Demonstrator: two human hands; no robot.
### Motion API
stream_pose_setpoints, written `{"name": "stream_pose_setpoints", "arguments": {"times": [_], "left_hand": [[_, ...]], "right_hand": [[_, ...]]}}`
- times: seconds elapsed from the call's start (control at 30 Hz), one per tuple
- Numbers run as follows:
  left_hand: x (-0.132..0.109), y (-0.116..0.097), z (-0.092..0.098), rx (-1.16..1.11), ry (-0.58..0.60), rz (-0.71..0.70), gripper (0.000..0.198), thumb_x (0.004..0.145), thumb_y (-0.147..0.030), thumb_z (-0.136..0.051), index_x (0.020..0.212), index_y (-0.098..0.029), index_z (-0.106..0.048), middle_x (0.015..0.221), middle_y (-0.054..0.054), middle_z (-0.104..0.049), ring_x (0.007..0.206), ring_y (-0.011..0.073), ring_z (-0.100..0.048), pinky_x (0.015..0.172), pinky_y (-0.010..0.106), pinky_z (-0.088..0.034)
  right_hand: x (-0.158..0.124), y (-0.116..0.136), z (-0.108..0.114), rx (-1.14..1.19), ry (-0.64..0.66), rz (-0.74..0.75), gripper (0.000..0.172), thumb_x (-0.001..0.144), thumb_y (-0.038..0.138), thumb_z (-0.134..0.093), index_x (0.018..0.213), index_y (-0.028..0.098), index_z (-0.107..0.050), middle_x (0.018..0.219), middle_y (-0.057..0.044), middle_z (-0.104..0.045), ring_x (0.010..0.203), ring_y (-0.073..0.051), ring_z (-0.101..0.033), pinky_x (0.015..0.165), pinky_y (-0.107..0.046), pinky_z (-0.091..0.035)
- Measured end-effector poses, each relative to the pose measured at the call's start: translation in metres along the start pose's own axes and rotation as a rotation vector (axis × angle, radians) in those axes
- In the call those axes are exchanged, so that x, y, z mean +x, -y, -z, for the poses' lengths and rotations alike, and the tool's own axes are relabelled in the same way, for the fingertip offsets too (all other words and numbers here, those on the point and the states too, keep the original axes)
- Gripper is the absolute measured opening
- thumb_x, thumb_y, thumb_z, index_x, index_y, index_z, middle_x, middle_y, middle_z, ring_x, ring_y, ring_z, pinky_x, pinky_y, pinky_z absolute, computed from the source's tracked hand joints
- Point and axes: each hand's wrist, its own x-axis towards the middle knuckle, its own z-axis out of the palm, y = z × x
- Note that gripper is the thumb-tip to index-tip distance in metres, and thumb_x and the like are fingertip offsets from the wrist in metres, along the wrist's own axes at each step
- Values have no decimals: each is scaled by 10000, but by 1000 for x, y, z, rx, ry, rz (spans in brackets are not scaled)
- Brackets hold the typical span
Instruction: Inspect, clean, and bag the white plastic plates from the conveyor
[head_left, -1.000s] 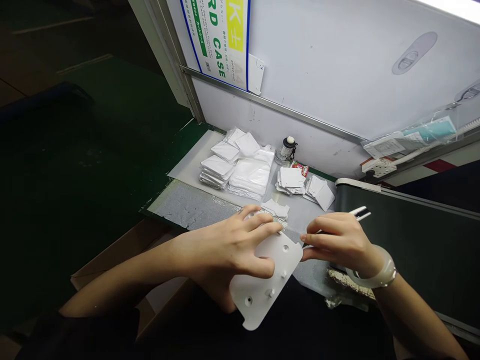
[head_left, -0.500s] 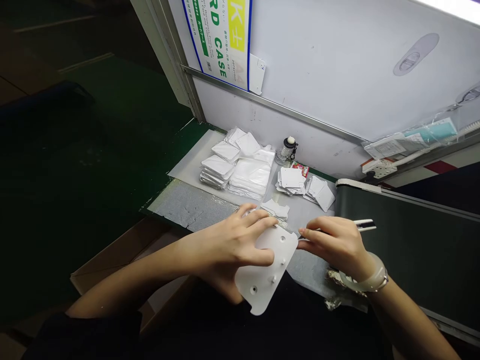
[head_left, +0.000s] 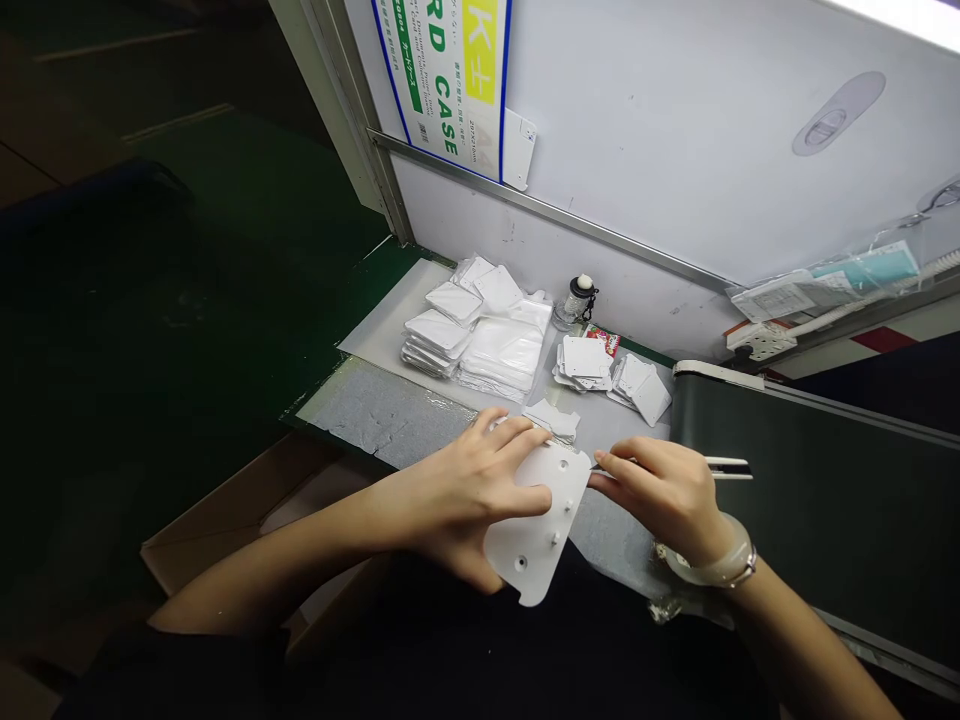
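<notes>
My left hand grips a white plastic plate by its edges, thumb and fingers spread over its face. Small pegs and round holes show on that face, and the plate is tilted above the bench's near edge. Closed around a slim white-and-black tool is my right hand, at the plate's upper right corner. The tool's handle sticks out behind the hand; its working tip is hidden or too small to make out. Just beyond my left fingers lie a few white pieces.
Stacks of bagged white plates and clear bags lie at the back left. Two piles of loose plates sit near a small clear bottle. A dark conveyor belt runs along the right; a white partition stands behind.
The plate has shifted slightly up at its lower end and changed its tilt in my left hand. My right hand has moved slightly left with the tool, staying at the plate's corner.
</notes>
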Motion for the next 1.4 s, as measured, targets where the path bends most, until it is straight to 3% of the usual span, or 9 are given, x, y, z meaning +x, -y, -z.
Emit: {"name": "stream_pose_setpoints", "arguments": {"times": [0.57, 0.9, 1.4], "left_hand": [[3, -8, -13, -10, -61, 184, 548, 555, -522, -715, 980, -206, -574, 1317, 199, -429, 1196, 410, -375, 978, 572, -251], [4, -7, -19, 2, -104, 248, 537, 620, -562, -659, 1013, -209, -563, 1310, 201, -428, 1209, 406, -364, 982, 586, -249], [6, -5, -23, 35, -174, 341, 535, 609, -549, -655, 987, -180, -573, 1306, 227, -420, 1180, 413, -386, 956, 587, -271]], "right_hand": [[-3, 12, -9, -74, -37, -46, 104, 865, 237, -627, 859, 136, -652, 686, -40, -642, 592, -111, -541, 567, -238, -391], [-3, 21, -9, -98, -13, -23, 99, 873, 219, -611, 874, 128, -649, 698, -47, -640, 592, -118, -519, 561, -249, -384], [-9, 31, -7, -62, 22, 31, 144, 840, 204, -647, 938, 101, -622, 747, -79, -648, 609, -139, -524, 573, -274, -371]]}}
